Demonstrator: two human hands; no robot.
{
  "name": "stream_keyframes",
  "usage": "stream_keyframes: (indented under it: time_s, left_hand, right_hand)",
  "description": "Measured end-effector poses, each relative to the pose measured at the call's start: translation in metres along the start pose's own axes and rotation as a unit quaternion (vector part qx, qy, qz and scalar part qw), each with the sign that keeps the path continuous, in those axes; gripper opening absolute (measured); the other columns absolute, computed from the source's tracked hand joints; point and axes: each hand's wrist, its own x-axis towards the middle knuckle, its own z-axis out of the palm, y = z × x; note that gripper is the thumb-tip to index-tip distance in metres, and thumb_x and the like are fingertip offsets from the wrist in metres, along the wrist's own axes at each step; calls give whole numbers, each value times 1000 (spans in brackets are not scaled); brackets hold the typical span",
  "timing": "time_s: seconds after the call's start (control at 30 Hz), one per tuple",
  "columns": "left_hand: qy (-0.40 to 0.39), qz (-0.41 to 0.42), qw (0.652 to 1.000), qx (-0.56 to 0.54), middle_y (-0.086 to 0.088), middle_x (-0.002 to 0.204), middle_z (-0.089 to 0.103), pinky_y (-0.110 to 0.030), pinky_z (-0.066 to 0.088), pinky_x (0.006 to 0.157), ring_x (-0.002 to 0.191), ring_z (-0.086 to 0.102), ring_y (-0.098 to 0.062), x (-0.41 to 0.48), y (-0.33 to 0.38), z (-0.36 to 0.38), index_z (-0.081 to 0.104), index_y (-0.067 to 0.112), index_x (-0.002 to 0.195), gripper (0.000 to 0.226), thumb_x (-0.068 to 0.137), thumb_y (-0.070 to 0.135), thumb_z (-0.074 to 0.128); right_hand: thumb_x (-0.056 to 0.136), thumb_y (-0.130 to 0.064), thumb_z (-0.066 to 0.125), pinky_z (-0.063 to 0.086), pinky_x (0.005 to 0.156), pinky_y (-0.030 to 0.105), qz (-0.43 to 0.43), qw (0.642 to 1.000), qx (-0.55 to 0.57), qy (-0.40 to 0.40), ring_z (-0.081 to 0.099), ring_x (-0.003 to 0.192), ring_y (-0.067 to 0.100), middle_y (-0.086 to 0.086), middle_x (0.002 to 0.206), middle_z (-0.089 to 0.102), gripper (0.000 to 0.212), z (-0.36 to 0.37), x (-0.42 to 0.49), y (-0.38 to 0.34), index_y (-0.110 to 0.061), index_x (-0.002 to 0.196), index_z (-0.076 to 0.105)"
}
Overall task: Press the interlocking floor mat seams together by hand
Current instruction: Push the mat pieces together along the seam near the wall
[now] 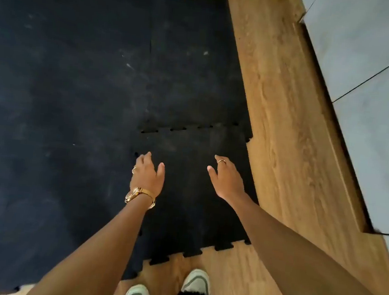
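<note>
Black interlocking floor mats point(64, 87) cover most of the wooden floor. The nearest tile point(188, 206) lies at the right front, its toothed edges showing. Its far seam point(178, 129) shows small gaps between the teeth. My left hand point(148, 175), with a ring and a gold watch, hovers over the tile's left seam, fingers bent down and holding nothing. My right hand point(227, 179), also ringed, is spread over the tile's right part, empty. Whether either hand touches the mat I cannot tell.
Wooden flooring point(285, 132) runs along the right of the mats and in front of them. A grey wall or panel point(373, 81) rises at the right. My two light shoes point(196, 282) stand on the wood at the tile's near edge.
</note>
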Motion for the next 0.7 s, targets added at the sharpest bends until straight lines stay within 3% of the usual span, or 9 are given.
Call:
stream_keyframes:
  time_s: [0.13, 0.27, 0.37, 0.47, 0.57, 0.7]
  left_hand:
    - [46, -73, 996, 28, -27, 155, 13, -54, 32, 109, 139, 23, -44, 50, -46, 69, 19, 5, 149, 68, 96, 35, 48]
    - [118, -129, 984, 21, -36, 151, -11, -52, 14, 118, 141, 7, -50, 98, -89, 115, 10, 7, 151, 80, 93, 42, 52]
    - [143, -141, 979, -20, -37, 152, -2, -51, 11, 118, 142, 6, -48, 130, -108, 136, 7, 6, 151, 82, 94, 46, 49]
    - [150, -149, 977, -8, -37, 152, 7, -52, 8, 117, 143, 6, -46, 146, -107, 148, 8, 5, 151, 82, 93, 50, 45]
    - [165, -157, 974, 3, -33, 153, 10, -54, 5, 116, 144, 7, -42, 147, -99, 152, 11, 3, 150, 81, 93, 51, 44]
    - [177, -143, 974, 11, -26, 151, 23, -54, 13, 115, 140, 20, -40, 144, -95, 151, 17, -1, 148, 82, 92, 51, 47]
  right_hand:
    - [98, -34, 50, 38, 111, 42, 9, 1000, -19, 8, 34, 141, 26, 11, 152, 37, 58, 56, 53, 43, -7, 145, 33]
    - [96, -33, 53, 31, 115, 44, 55, 996, 16, 69, 23, 145, 28, 11, 157, 28, 65, 95, 105, 81, -7, 149, 26]
    - [96, -31, 53, 29, 116, 43, 96, 980, 82, 156, 21, 146, 27, 12, 157, 27, 66, 109, 138, 97, -6, 150, 23]
    - [95, -31, 56, 24, 118, 43, 91, 974, 61, 197, 16, 148, 26, 11, 160, 19, 75, 116, 154, 106, -9, 152, 13]
    - [91, -34, 62, 19, 120, 43, 112, 970, 57, 209, 12, 148, 28, 13, 161, 11, 91, 115, 159, 119, -9, 153, 1]
    - [80, -52, 68, 18, 119, 48, 198, 963, 74, 168, 12, 148, 33, 16, 161, 11, 108, 113, 163, 145, -7, 152, 2]
